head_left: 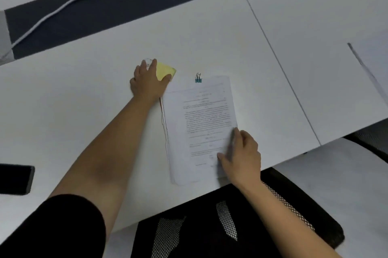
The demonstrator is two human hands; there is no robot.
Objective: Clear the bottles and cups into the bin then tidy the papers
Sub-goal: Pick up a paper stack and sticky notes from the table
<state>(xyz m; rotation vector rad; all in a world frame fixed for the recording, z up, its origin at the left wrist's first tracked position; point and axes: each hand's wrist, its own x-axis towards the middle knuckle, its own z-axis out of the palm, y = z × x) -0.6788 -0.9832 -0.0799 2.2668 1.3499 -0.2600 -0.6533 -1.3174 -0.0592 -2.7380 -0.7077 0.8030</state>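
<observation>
L hand [147, 82], arm stretched fwd, grips yellow pad [164, 70]; R hand [243, 152] pinches papers [199, 123].

An office: white desks [84, 100], printed papers [201, 127], binder clip [198, 78], sticky notes [164, 70], black mesh chair [210, 226].

Open surface [262, 89] right of the papers [199, 127], sticky notes [164, 70] and binder clip [198, 78] just beyond them, chair [210, 226] at near edge
</observation>
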